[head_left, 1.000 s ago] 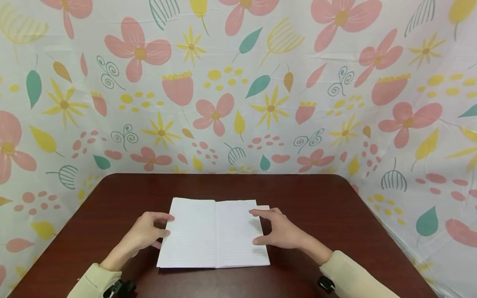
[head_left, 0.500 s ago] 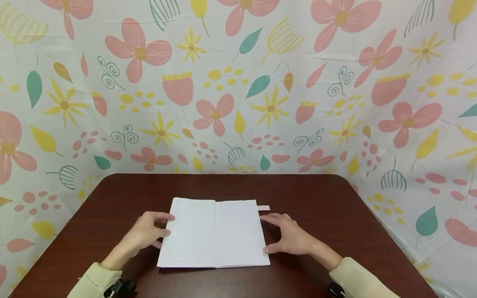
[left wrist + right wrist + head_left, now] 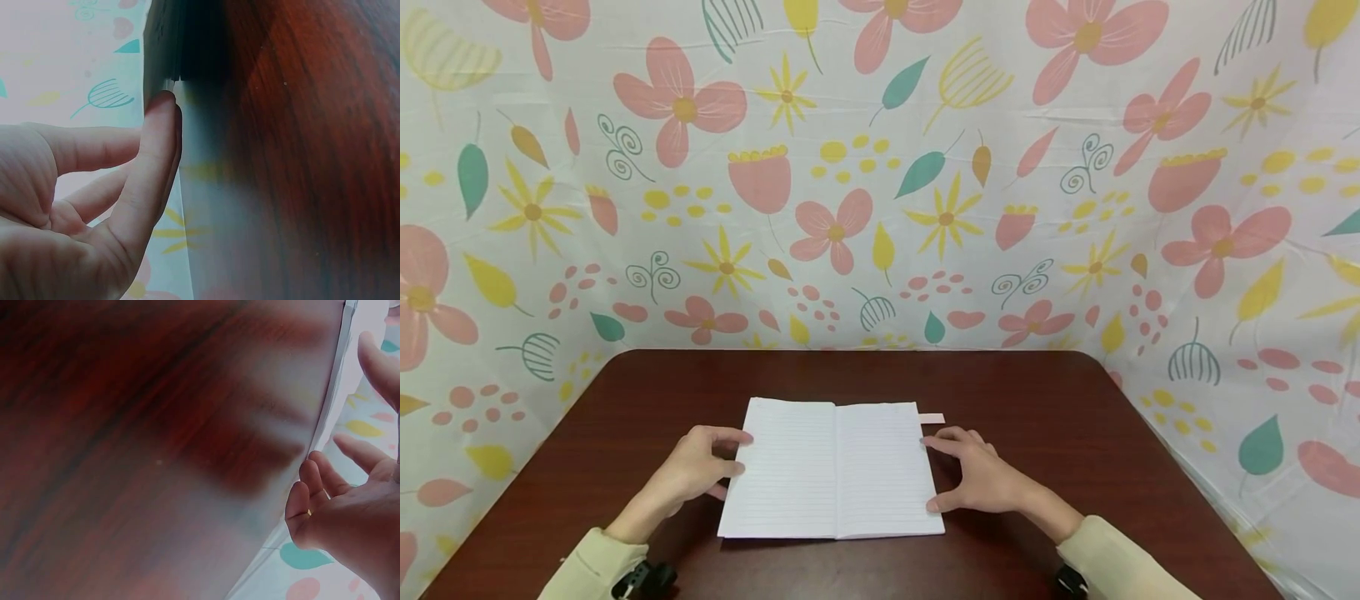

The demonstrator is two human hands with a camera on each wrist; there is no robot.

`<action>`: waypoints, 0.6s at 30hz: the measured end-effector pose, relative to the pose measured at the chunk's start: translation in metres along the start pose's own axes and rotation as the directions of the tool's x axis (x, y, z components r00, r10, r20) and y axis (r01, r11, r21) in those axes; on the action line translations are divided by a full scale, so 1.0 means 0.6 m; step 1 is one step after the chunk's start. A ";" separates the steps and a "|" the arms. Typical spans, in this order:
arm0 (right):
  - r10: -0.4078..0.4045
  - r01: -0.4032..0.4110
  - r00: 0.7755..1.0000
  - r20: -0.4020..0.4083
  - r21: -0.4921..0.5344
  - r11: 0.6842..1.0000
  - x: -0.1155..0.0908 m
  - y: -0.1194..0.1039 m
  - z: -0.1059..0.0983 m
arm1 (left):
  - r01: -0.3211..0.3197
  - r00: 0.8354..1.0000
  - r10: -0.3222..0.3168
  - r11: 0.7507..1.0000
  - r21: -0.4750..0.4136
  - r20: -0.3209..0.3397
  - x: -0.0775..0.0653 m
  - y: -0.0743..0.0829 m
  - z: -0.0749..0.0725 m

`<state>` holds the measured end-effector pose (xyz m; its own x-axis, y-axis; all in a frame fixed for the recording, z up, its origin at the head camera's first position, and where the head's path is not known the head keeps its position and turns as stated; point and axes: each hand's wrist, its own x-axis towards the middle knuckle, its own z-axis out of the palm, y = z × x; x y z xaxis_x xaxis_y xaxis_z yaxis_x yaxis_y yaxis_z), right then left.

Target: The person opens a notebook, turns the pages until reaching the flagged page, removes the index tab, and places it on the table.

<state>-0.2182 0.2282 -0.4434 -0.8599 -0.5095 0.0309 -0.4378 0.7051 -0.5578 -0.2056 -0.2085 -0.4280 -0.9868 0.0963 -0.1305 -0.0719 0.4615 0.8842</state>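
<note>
A notebook with ruled white pages lies spread on the dark wooden table. At its left side my left hand grips the page edge, index finger and thumb at the margin and other fingers lower down. The left wrist view shows that hand with fingertips at the notebook's edge. My right hand is at the opposite side, index fingertip and thumb at the right page edge, a wide gap between them. In the right wrist view the fingers of the right hand are loosely bent beside the notebook's edge.
A pale strip sticks out from the notebook's upper right side. The table reaches back to a hanging floral cloth. Dark wrist devices show at the cuffs.
My right hand has drawn right, off the right page to its outer edge, uncovering the ruled page and more of the pale strip. The left hand and notebook have stayed in place.
</note>
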 end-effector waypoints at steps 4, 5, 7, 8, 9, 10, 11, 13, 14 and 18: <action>0.000 0.000 1.000 -0.001 -0.019 1.000 0.003 -0.001 0.003 | -0.003 1.000 0.003 1.000 0.002 -0.002 0.000 -0.001 0.000; 0.001 -0.001 1.000 0.000 -0.022 1.000 0.004 -0.002 0.003 | -0.005 1.000 0.005 1.000 0.003 -0.003 0.001 -0.001 0.000; 0.004 -0.004 1.000 0.003 -0.027 1.000 0.005 -0.003 0.005 | -0.008 1.000 0.008 1.000 0.003 -0.003 0.001 -0.002 0.000; 0.005 -0.005 1.000 0.005 -0.029 1.000 0.006 -0.003 0.006 | -0.010 1.000 0.010 1.000 0.004 -0.003 0.001 -0.003 -0.001; 0.006 -0.006 1.000 0.006 -0.032 0.999 0.007 -0.004 0.006 | -0.011 1.000 0.011 1.000 0.004 -0.003 0.001 -0.003 -0.001; 0.008 -0.008 1.000 0.008 -0.033 0.999 0.007 -0.004 0.007 | -0.012 1.000 0.012 1.000 0.004 -0.002 0.001 -0.003 -0.001; 0.010 -0.010 1.000 0.008 -0.036 0.999 0.008 -0.004 0.007 | -0.013 1.000 0.013 1.000 0.004 -0.002 0.001 -0.003 -0.001; 0.012 -0.012 1.000 0.009 -0.039 0.999 0.009 -0.004 0.008 | -0.014 1.000 0.014 1.000 0.004 -0.002 0.001 -0.003 -0.001; 0.014 -0.013 1.000 0.008 -0.040 0.999 0.009 -0.004 0.009 | -0.014 1.000 0.014 1.000 0.003 -0.002 0.001 -0.003 -0.001; 0.015 -0.015 1.000 0.006 -0.043 0.999 0.012 -0.004 0.011 | -0.017 1.000 0.017 1.000 -0.001 -0.005 0.000 -0.002 0.000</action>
<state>-0.2215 0.2196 -0.4470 -0.8649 -0.5016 0.0171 -0.4356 0.7332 -0.5222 -0.2056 -0.2093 -0.4290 -0.9886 0.0995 -0.1133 -0.0555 0.4585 0.8869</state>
